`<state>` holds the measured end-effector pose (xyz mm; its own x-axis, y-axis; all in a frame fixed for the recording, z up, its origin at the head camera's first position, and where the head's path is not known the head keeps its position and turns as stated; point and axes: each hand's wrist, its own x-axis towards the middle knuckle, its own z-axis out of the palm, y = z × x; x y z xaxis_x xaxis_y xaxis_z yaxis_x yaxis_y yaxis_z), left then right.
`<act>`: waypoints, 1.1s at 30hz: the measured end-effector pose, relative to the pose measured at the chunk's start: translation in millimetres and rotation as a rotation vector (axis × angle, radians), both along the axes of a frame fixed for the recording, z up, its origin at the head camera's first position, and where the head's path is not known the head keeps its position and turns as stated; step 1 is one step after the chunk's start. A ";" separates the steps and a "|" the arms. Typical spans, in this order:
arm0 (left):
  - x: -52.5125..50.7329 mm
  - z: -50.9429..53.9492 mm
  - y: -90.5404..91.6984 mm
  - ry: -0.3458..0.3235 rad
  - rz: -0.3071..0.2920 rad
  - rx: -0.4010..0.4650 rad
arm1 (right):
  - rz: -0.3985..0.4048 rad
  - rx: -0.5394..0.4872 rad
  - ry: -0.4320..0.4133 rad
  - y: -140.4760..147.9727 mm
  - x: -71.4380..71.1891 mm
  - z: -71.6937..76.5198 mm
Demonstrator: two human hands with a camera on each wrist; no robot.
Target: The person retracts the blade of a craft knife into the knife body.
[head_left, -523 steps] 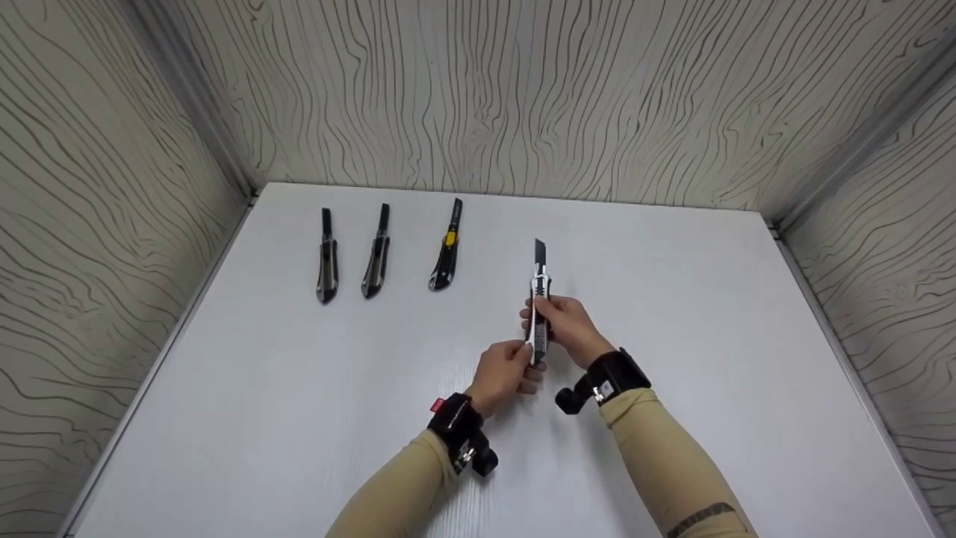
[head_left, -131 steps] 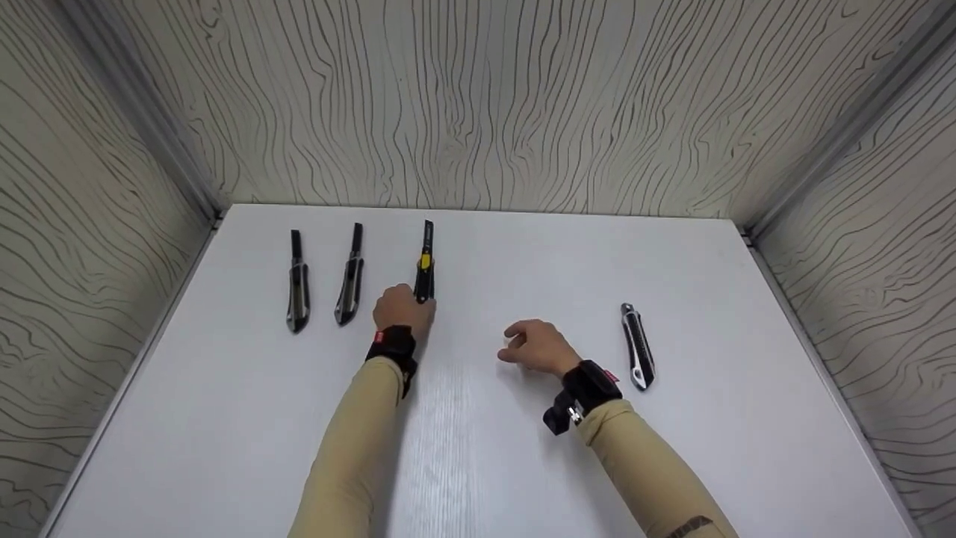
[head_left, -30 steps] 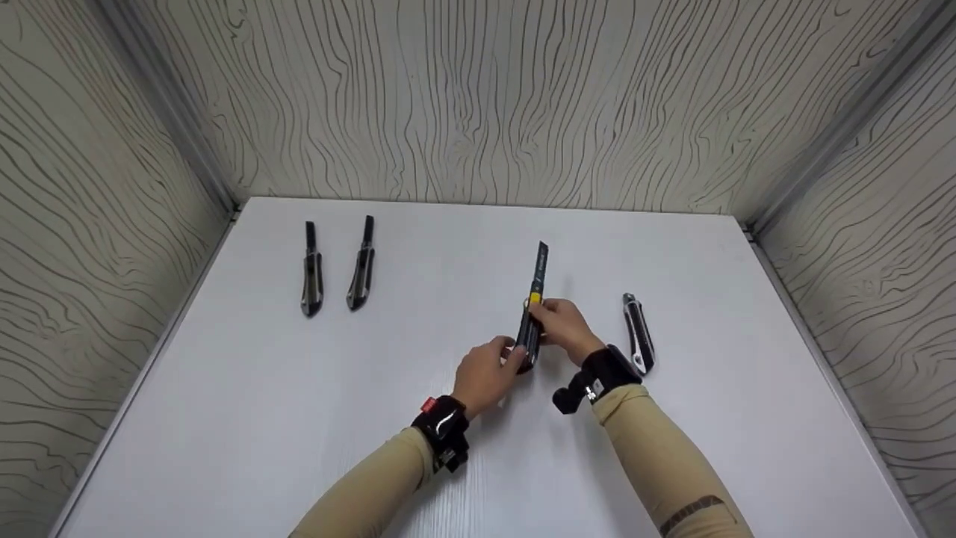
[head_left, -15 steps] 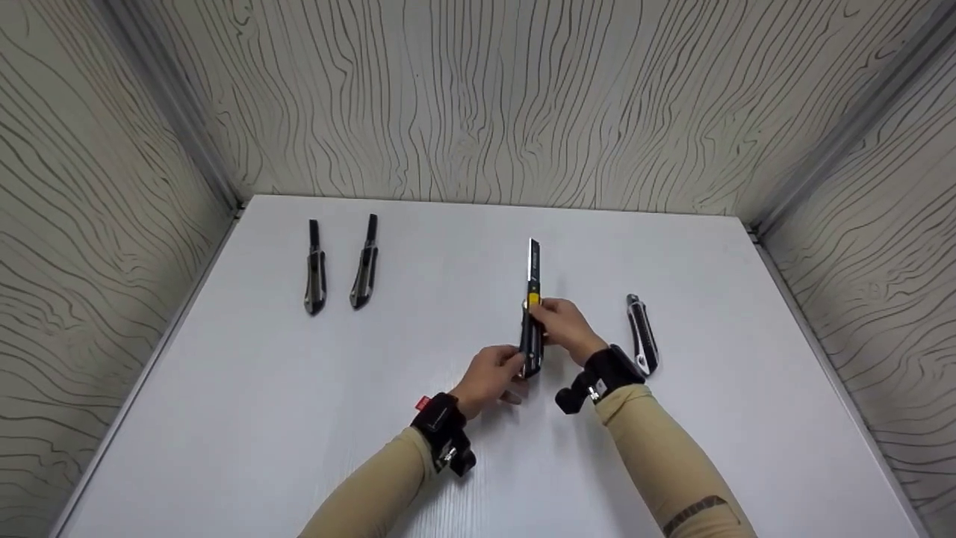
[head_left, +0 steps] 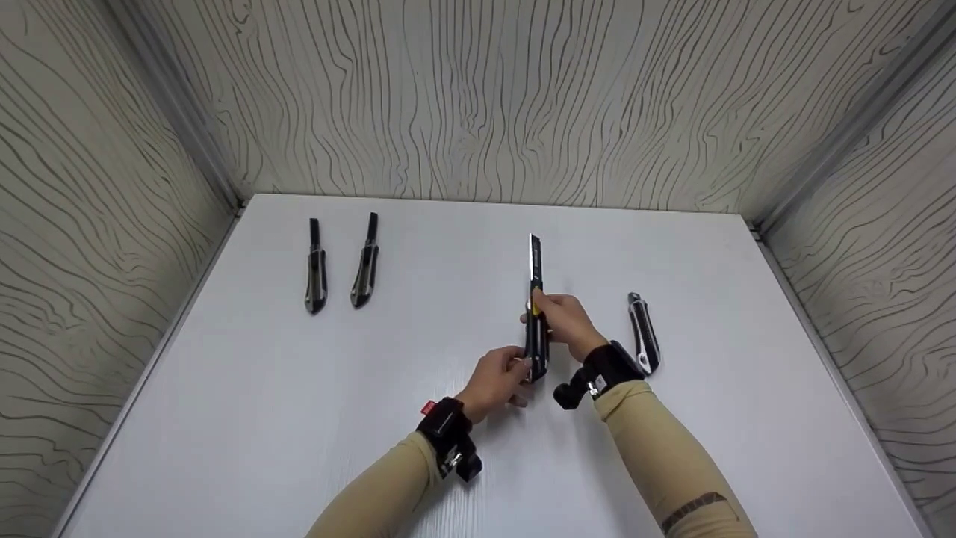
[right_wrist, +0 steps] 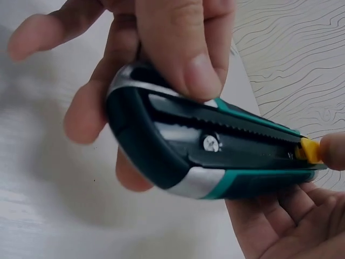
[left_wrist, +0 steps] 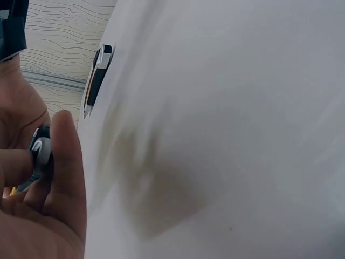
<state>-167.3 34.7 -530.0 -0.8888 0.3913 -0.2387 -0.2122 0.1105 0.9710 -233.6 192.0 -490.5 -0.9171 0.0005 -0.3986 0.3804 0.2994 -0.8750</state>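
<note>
Both hands hold a black-and-green snap-off utility knife (head_left: 537, 340) above the table, its dark blade (head_left: 535, 258) extended and pointing away. My right hand (head_left: 571, 325) grips the handle, its thumb on the yellow slider (right_wrist: 308, 150). At the rear end, my left hand (head_left: 489, 382) pinches the butt between thumb and fingers; in the right wrist view its thumb (right_wrist: 202, 75) presses the handle's upper edge. To the right of the right hand lies a silver-and-black utility knife (head_left: 644, 332) with no blade showing, also seen in the left wrist view.
Two more utility knives, one at far left (head_left: 316, 280) and one beside it (head_left: 365, 273), lie with blades out on the white table (head_left: 246, 388). Wood-patterned panels (head_left: 478, 104) stand behind the table and at both sides.
Earlier the silver knife was in both hands with its blade out; it now lies at right. The left hand took the yellow-slider knife from the row. Lately the right thumb shifted over the slider.
</note>
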 end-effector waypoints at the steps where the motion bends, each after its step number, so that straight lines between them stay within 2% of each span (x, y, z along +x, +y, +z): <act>1: 0.2 -0.5 0.2 0.004 0.001 -0.001 | 0.002 0.007 -0.003 -0.1 -0.1 0.0; 7: 1.0 -2.1 -1.2 0.024 -0.004 -0.031 | 0.004 0.016 -0.026 -0.9 -0.5 -0.9; 16: 1.1 -3.3 -2.6 0.022 -0.017 -0.060 | 0.019 0.042 -0.010 -2.8 -0.1 -2.2; 33: 4.1 -0.6 -2.6 0.048 0.012 -0.085 | -0.003 -0.036 0.041 -4.8 -0.7 -6.9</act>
